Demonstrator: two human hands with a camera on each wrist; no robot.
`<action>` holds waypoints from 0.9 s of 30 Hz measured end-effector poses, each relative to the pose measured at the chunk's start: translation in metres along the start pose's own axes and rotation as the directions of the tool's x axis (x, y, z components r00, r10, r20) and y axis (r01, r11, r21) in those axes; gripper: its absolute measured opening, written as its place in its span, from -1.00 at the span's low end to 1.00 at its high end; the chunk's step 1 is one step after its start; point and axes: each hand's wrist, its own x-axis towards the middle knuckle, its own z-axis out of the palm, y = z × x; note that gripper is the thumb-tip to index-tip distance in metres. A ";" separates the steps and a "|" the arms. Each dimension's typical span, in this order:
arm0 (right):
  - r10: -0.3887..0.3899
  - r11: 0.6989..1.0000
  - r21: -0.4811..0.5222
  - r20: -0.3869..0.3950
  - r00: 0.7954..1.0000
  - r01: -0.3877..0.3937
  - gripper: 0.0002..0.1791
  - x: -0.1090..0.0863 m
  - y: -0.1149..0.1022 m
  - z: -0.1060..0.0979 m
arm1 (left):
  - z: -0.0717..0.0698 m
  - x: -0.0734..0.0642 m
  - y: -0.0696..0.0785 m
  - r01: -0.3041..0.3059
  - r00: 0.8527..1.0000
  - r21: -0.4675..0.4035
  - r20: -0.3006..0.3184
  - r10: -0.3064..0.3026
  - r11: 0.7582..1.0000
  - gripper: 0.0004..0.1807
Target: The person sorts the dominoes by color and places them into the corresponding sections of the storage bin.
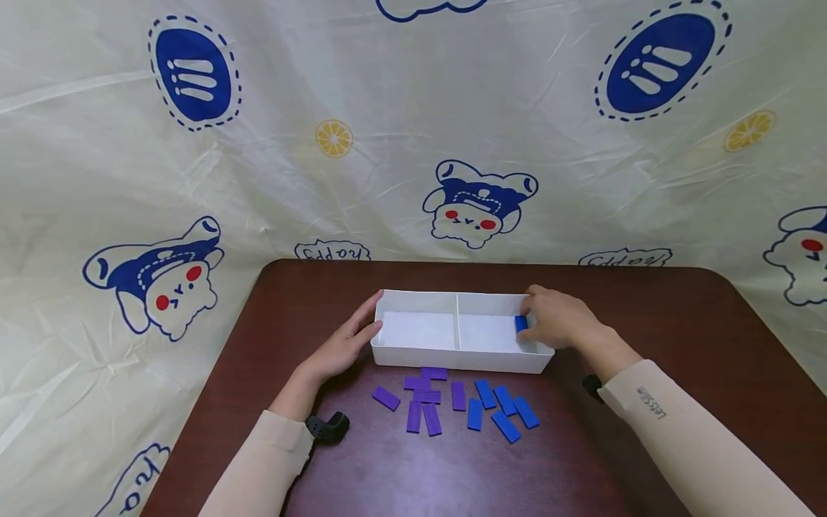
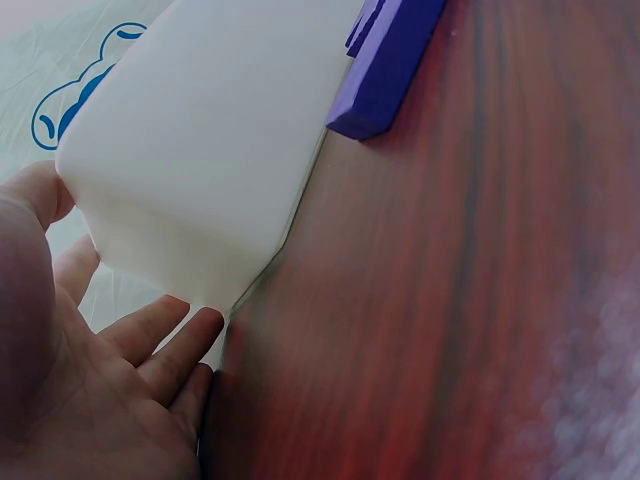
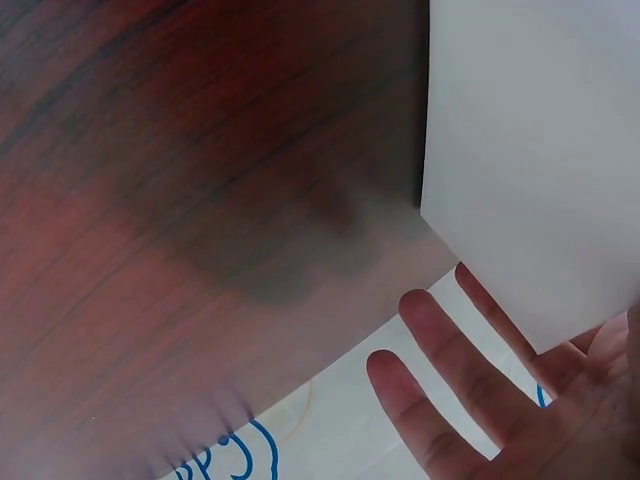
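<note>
A white two-compartment box (image 1: 416, 357) stands on the table. At its left end is my left hand (image 1: 344, 345), fingers loosely extended along the end wall and thumb at the front corner. The left wrist view shows these fingertips (image 2: 200, 325) close beside the box wall (image 2: 200, 130). My right hand (image 1: 558, 316) reaches over the right end, pinching a blue block (image 1: 520, 324) between thumb and forefinger inside the right compartment. In the right wrist view its other fingers (image 3: 435, 325) spread outside the box, whose wall (image 3: 530, 150) hides the block.
In front of the box lie several purple blocks (image 1: 458, 396) at centre-left and several blue blocks (image 1: 474, 414) to their right. A brown wooden table (image 1: 400, 474) carries everything. Behind its far edge hangs a patterned pale sheet (image 1: 388, 201).
</note>
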 end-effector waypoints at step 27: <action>0.047 0.997 -0.071 0.024 0.999 -0.045 -0.49 -0.002 -0.012 -0.001 | -0.001 0.000 0.000 0.008 1.000 0.022 -0.001 -0.008 1.000 -0.30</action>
